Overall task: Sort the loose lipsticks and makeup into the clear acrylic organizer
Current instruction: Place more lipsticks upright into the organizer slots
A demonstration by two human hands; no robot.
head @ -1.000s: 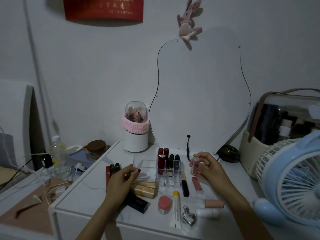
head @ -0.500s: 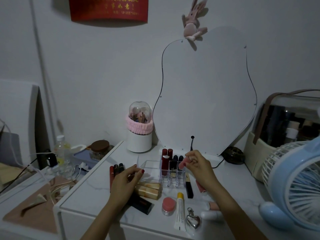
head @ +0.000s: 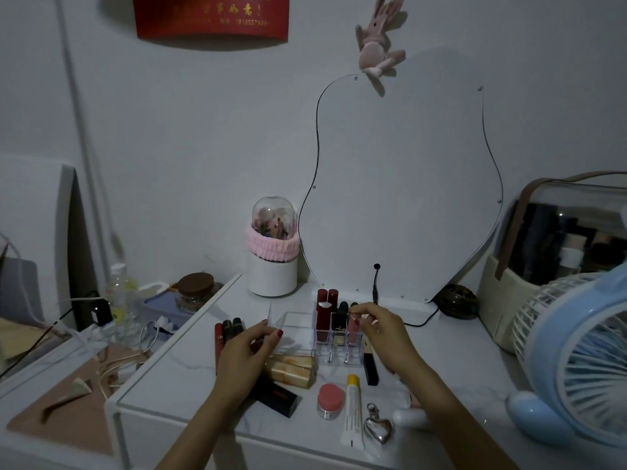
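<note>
The clear acrylic organizer (head: 298,317) stands mid-table with red lipsticks (head: 325,300) and black ones (head: 342,308) in its slots. My right hand (head: 383,334) pinches the top of a pink lip gloss tube (head: 353,330), which stands upright in a right-hand slot. My left hand (head: 244,354) holds the organizer's left front wall between thumb and fingers. Loose around it lie three dark lipsticks (head: 230,329), gold tubes (head: 291,369), a black box (head: 280,396), a black lipstick (head: 370,366), a pink jar (head: 330,398) and a yellow-capped white tube (head: 353,413).
A silver heart keychain (head: 378,430) lies near the table's front edge. A blue fan (head: 576,361) stands at the right, with a cosmetics case (head: 559,249) behind it. The mirror (head: 400,181) and a brush holder (head: 273,266) stand at the back. Cables and a bottle (head: 120,293) crowd the lower shelf to the left.
My right hand carried the pink lip gloss from the right of the organizer over to it and lowered the tube into a slot. The left hand stayed at the organizer.
</note>
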